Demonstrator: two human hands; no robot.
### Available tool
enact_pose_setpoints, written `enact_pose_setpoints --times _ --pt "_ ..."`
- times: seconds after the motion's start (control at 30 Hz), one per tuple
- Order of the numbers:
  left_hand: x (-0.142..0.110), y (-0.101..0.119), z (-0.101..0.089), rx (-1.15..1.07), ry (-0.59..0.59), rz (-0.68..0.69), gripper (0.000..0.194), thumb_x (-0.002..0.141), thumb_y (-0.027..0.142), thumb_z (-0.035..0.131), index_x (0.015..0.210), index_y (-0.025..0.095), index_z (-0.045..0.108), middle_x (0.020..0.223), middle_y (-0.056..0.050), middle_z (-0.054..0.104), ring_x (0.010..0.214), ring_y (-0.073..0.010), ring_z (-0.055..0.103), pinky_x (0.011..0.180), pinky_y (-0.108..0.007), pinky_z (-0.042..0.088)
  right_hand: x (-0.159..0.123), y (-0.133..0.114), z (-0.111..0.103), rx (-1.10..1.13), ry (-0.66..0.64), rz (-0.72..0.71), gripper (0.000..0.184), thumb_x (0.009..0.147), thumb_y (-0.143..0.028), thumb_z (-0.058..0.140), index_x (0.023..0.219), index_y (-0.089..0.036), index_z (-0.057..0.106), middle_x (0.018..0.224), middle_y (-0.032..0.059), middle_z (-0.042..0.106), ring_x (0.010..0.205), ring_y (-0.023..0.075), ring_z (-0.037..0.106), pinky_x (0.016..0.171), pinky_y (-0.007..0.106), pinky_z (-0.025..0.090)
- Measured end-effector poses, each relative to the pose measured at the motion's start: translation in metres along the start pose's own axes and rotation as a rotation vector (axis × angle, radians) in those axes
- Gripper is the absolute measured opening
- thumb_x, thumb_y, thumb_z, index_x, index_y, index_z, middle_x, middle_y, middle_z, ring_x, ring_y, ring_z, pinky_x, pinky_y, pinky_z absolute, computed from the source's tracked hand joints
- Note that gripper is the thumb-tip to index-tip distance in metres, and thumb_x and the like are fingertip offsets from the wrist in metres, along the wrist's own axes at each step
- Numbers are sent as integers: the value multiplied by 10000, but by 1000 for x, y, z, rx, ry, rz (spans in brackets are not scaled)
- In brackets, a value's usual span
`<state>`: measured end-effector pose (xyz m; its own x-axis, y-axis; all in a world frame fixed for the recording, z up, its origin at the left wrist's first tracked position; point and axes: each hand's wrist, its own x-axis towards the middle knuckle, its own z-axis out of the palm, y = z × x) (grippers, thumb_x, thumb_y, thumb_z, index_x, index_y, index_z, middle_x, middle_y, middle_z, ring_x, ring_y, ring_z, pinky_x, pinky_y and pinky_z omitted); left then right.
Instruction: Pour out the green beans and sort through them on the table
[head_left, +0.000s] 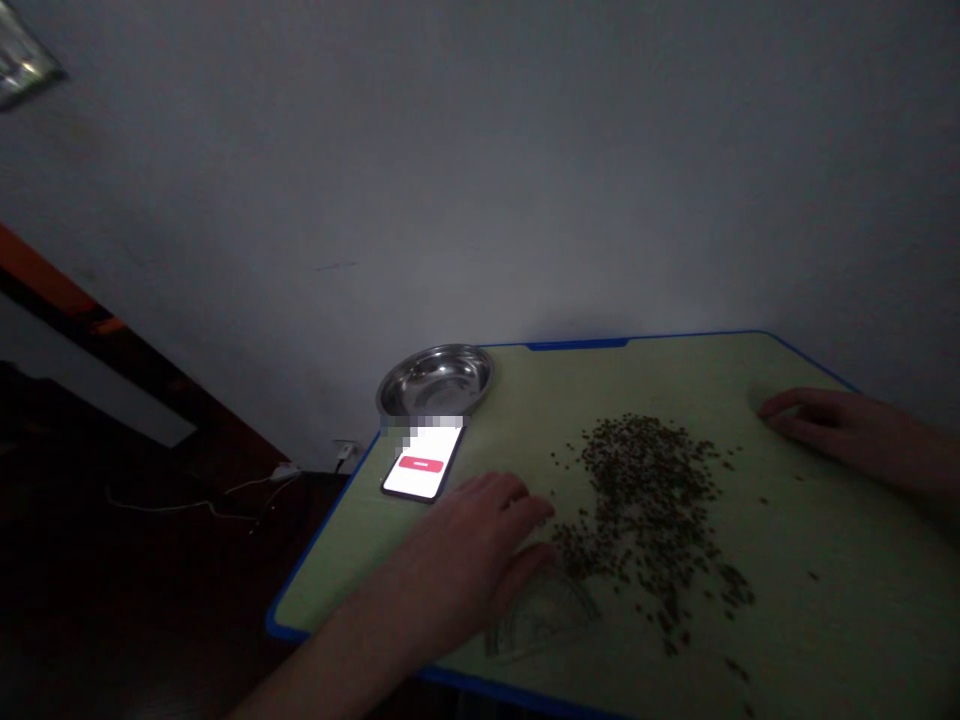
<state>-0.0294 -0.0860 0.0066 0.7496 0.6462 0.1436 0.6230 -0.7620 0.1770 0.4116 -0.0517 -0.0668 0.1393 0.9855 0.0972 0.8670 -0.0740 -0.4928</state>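
Note:
A loose spread of small dark seed-like bits [645, 500] lies on the pale green tabletop [555, 390]. My left hand [487, 540] is at the left edge of this spread, its fingers loosely bent and the thumb apart; nothing shows in it. Below that hand lies a faint, clear-looking flat thing [544, 615], too dim to name. My right hand [832, 425] rests on the table to the right of the bits, fingers loosely curved with a gap inside. I see nothing held there. A few stray bits lie between it and the main spread.
A shiny metal bowl [439, 380] stands at the table's back left corner. In front of it lies a phone [424, 465] with a lit screen. The blue table edge [577, 344] runs along a grey wall [600, 180]. White cables [277, 475] trail at the left.

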Motion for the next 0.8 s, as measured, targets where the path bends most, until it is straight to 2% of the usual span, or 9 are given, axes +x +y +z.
enact_pose_setpoints --times 0.03,0.1,0.17,0.23,0.37,0.5,0.63,0.8 --pt "0 -9 -5 54 79 -49 272 917 337 492 1159 233 556 992 -48 643 899 -197 604 751 -317 461 -1 -2 -1 1 -2 11 396 696 -560 475 854 -251 666 911 57 738 838 305 674 739 440 552" --pt "1 -30 -17 191 206 -260 349 936 365 447 1255 238 511 822 -27 669 724 -181 621 639 -296 447 -1 -6 -2 11 -9 25 398 687 -566 474 846 -257 669 917 55 739 852 310 673 746 444 553" --pt "2 -52 -26 351 185 -437 451 913 412 482 1321 221 473 758 -37 675 612 -188 609 554 -290 409 -1 -8 -2 28 -9 36 393 683 -567 473 835 -261 668 917 57 740 846 312 675 741 450 555" --pt "2 -72 -29 446 109 -501 469 899 426 504 1323 226 487 760 -49 688 581 -194 608 526 -286 387 -1 -8 -1 39 -14 38 388 693 -570 470 834 -266 665 919 53 739 826 307 679 731 453 557" --pt "2 -94 -21 495 57 -492 344 922 364 466 1203 220 603 833 -76 716 655 -211 643 546 -284 388 1 2 3 59 -26 2 374 729 -573 472 844 -272 663 912 41 734 807 286 678 717 433 554" --pt "6 -104 -23 477 90 -445 320 942 336 400 1026 225 688 879 -75 723 711 -212 652 554 -279 379 2 7 5 55 -17 4 381 732 -581 473 859 -280 668 931 40 733 844 295 672 742 441 546" --pt "11 -114 -39 462 141 -413 329 930 367 413 1033 232 694 874 -72 723 672 -187 626 544 -266 354 -1 -4 1 70 -34 31 372 709 -581 469 818 -285 667 923 47 735 821 301 676 714 448 556" --pt "22 -122 -55 376 205 -435 358 925 405 411 1111 244 671 874 -66 725 646 -177 603 552 -266 351 -3 -16 -3 32 -18 61 396 677 -587 464 805 -280 680 924 55 741 834 300 680 765 448 552"
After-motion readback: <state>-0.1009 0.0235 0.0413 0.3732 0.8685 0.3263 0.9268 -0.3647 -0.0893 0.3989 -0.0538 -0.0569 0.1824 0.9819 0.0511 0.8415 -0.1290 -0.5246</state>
